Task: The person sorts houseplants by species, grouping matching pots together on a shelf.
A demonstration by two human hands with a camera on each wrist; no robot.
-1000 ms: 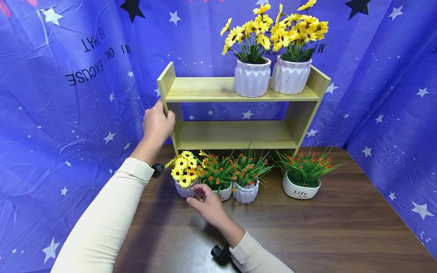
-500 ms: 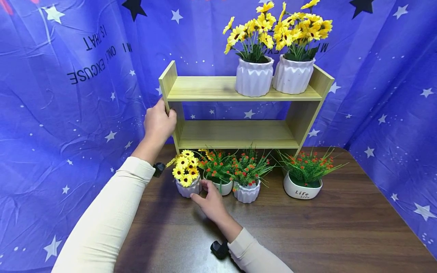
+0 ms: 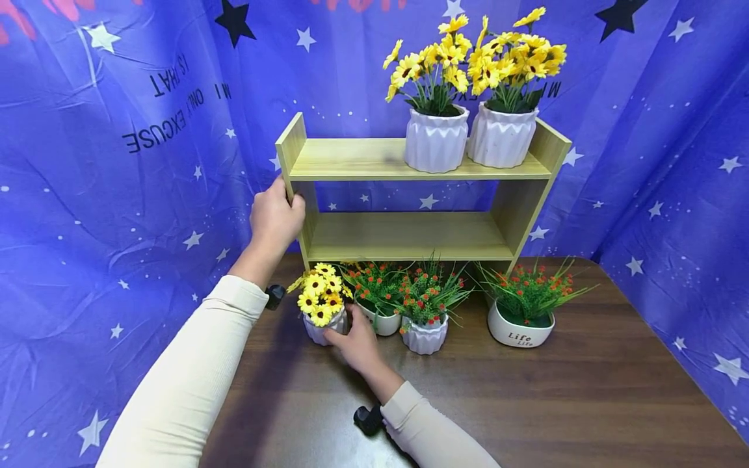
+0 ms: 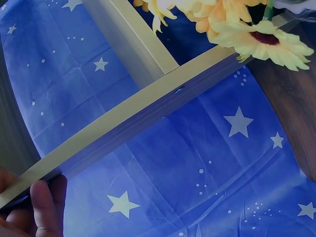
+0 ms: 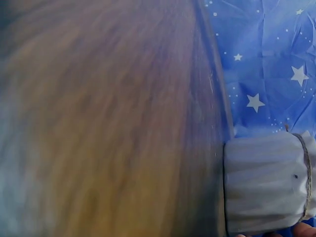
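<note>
Head view: left hand (image 3: pixel 276 218) grips the shelf (image 3: pixel 357 157), right hand (image 3: pixel 359 344) clasps the upright yellow-flowered pot (image 3: pixel 318 331), blooms (image 3: pixel 319 299) up.

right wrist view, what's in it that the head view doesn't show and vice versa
Only the right wrist view shows thin brown twine round the white fluted pot. Only the head view shows the pale wooden shelf unit and the left hand gripping its side. Both show that pot, the brown wooden table, the blue star-printed cloth and part of the right hand.
</note>
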